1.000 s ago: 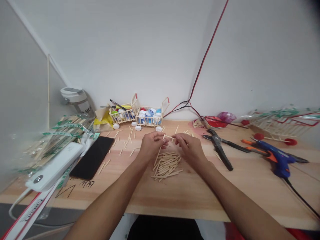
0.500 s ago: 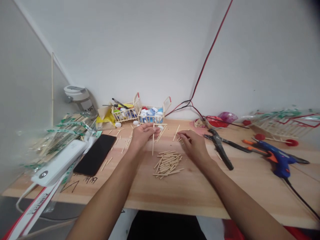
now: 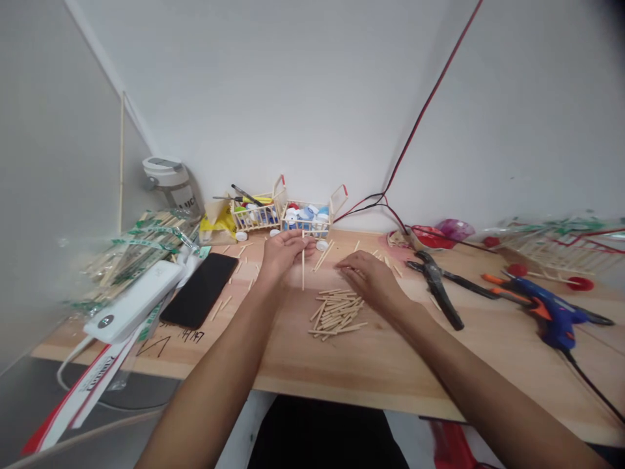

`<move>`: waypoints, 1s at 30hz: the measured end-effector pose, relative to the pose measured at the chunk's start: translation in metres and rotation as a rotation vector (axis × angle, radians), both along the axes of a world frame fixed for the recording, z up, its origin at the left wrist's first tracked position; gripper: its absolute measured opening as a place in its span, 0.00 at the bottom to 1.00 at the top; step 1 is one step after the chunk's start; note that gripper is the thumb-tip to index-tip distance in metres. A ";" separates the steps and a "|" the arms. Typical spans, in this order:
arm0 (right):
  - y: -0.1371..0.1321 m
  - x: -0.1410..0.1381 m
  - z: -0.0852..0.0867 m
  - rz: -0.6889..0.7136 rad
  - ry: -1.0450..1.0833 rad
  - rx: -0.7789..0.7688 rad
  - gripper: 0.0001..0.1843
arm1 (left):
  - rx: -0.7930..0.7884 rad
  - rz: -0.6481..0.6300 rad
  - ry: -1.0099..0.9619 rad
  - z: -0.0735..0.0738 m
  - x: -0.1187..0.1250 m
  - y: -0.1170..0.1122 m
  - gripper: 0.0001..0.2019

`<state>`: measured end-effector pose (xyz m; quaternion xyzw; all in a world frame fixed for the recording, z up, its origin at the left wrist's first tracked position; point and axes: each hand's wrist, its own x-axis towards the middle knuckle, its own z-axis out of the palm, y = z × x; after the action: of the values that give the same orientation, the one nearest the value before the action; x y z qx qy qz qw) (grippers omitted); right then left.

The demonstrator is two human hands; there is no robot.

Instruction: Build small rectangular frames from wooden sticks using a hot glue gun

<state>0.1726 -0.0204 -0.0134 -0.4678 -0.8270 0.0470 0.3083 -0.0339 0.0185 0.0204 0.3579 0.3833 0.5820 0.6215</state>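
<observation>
Pinching a thin wooden stick (image 3: pixel 303 270) between thumb and fingers, the left hand (image 3: pixel 286 251) sits at the centre of the frame. It is clamped on the stick's upper end, and the stick runs straight down the picture toward the worktop (image 3: pixel 390 365). Just right of it the right hand (image 3: pixel 368 279) lies palm down, fingers bent and low over the wood; whether they grip anything cannot be told. A loose pile of short sticks (image 3: pixel 336 314) lies just below that hand, between the two forearms, and single sticks are scattered over the wood around both hands. Above the left hand, against the wall, stand two small stick carts (image 3: pixel 306 220) filled with bottle caps. Black pliers (image 3: pixel 438 288) lie right of the right hand, well apart from it, and a blue glue gun (image 3: pixel 549 311) lies farther right. At the left of the frame a black phone (image 3: pixel 202 291) lies flat beside a white power bank (image 3: pixel 131 311).
</observation>
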 end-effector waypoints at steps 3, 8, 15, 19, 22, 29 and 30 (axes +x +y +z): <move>0.012 -0.007 0.000 0.032 -0.118 0.002 0.12 | -0.015 0.007 -0.004 0.002 0.000 0.000 0.07; 0.030 -0.023 -0.003 -0.023 -0.290 0.001 0.13 | -0.030 0.024 0.006 0.005 -0.001 -0.002 0.07; 0.039 -0.013 0.006 -0.061 -0.213 0.022 0.15 | -0.046 0.045 -0.014 0.006 -0.005 -0.001 0.09; 0.045 0.019 0.025 -0.305 -0.209 -0.019 0.15 | -0.052 0.046 -0.004 0.006 -0.006 0.000 0.11; 0.046 0.030 0.034 -0.505 -0.353 -0.267 0.14 | -0.058 0.045 0.008 0.006 -0.005 -0.002 0.11; 0.061 0.005 0.029 -0.670 -0.386 -0.452 0.22 | -0.055 -0.008 0.036 -0.001 -0.003 0.001 0.09; 0.065 0.002 0.028 -0.693 -0.389 -0.468 0.21 | -0.049 -0.010 0.036 -0.002 -0.003 0.002 0.09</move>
<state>0.1749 0.0442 0.0145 -0.7740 -0.6313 0.0380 0.0310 -0.0373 0.0200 0.0180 0.3548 0.4068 0.5628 0.6260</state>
